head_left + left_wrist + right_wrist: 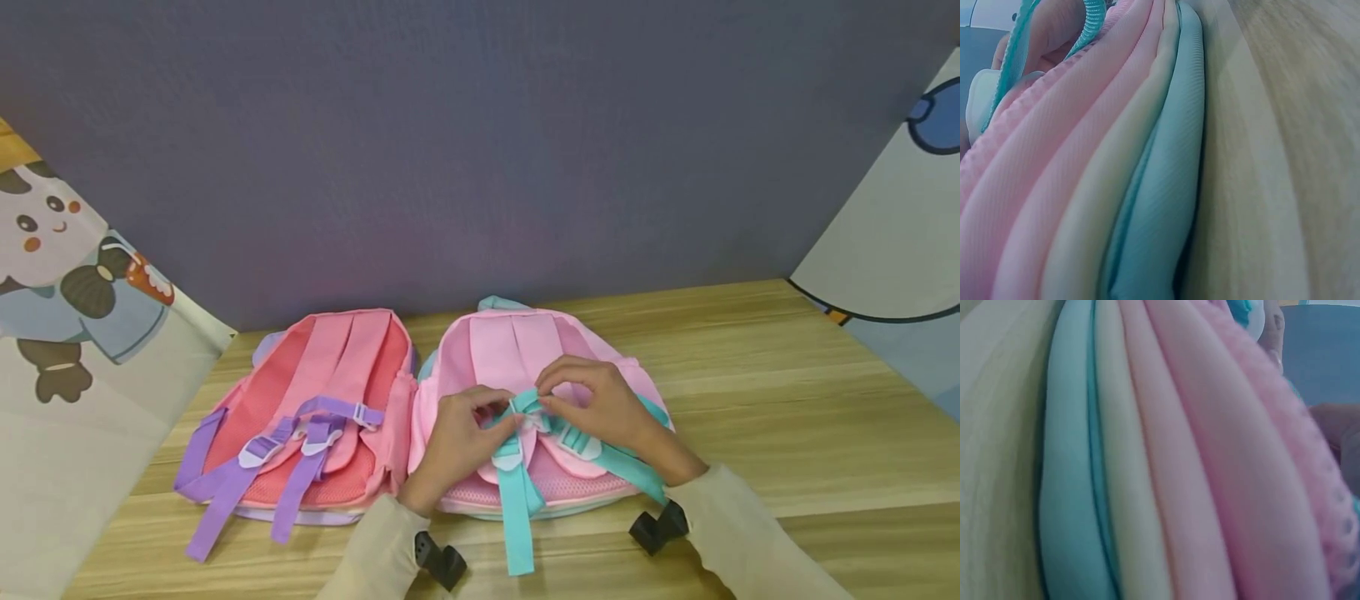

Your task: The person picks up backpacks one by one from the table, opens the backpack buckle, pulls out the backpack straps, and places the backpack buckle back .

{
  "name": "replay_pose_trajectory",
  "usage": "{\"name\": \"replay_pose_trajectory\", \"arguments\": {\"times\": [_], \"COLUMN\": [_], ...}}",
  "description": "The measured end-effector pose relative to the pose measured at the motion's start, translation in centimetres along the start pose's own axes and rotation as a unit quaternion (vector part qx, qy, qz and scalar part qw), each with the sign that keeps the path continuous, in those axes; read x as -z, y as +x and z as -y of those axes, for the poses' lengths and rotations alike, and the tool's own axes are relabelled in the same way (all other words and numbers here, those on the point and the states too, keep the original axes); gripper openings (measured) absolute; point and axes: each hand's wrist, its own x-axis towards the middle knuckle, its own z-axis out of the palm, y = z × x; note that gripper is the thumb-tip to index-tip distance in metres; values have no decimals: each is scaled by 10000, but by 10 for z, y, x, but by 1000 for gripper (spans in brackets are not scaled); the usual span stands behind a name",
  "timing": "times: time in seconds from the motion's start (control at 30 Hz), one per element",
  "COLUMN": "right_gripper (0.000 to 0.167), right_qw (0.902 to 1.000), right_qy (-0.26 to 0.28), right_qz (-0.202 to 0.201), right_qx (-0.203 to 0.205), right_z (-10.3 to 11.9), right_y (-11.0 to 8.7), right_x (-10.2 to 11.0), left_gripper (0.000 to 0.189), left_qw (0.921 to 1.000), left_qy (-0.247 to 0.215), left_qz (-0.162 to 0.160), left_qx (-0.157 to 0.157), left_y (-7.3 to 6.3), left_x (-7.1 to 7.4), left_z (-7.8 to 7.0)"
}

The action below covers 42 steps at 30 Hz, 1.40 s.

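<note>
A light pink backpack (pixel 517 342) lies on the table with its back panel and straps facing up. Across its lower middle, my left hand (pixel 461 437) and right hand (pixel 603 404) pinch a teal strap (pixel 528 400) from either side. A pale plastic buckle (pixel 536 422) sits just under the strap between them, partly hidden by fingers. Below my left hand a loose teal strap end (pixel 517 525) hangs toward the table's front. The left wrist view shows the backpack's layered side (pixel 1085 169), with part of a hand behind. Layers of its edge (pixel 1172 456) fill the right wrist view.
Left of the pink backpack, touching it, lies a coral backpack (pixel 322 358) with purple straps (pixel 300 492) across it. Both bags rest on a wood-grain table (pixel 780 417). A dark grey panel (pixel 480 167) rises behind, with cartoon-printed panels (pixel 82 275) at the sides.
</note>
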Motion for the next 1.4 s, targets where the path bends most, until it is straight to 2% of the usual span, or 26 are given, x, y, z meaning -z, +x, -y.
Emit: {"name": "replay_pose_trajectory", "arguments": {"times": [0.2, 0.37, 0.43, 0.57, 0.67, 0.93, 1.03, 1.2, 1.4], "right_gripper": [28, 13, 7, 24, 27, 20, 2, 24, 21], "right_qw": [9957, 9902, 9897, 9891, 9895, 9883, 9902, 9906, 9932], "right_qy": [-397, -527, -555, -639, -634, -449, -426, -404, -333], "right_qz": [-136, -411, -425, -412, -426, -555, -539, -621, -519], "right_qx": [821, 1223, 1250, 1264, 1230, 1348, 1217, 1148, 991], "right_z": [-3, -5, -6, -5, -6, -9, -9, -7, -5], "right_y": [1, 0, 0, 0, -1, -1, -1, -2, -4], "right_x": [-6, -11, -12, -14, -15, -15, -15, -15, -16], "left_gripper": [14, 12, 12, 12, 12, 12, 11, 11, 12], "left_qw": [10000, 9999, 9999, 9998, 9997, 9997, 9998, 9997, 9995], "left_qy": [-81, -16, 18, 75, 127, 100, 62, 109, 157], "left_qz": [48, 153, 158, 186, 222, 207, 173, 147, 174], "left_qx": [-24, -32, -19, -18, -50, -40, -109, -163, -209], "left_y": [0, 0, 0, 0, 0, -1, -1, -1, -2], "left_x": [0, -1, -1, -1, -1, 1, 1, 0, 0], "left_z": [2, 2, 2, 2, 3, 2, 2, 3, 2]}}
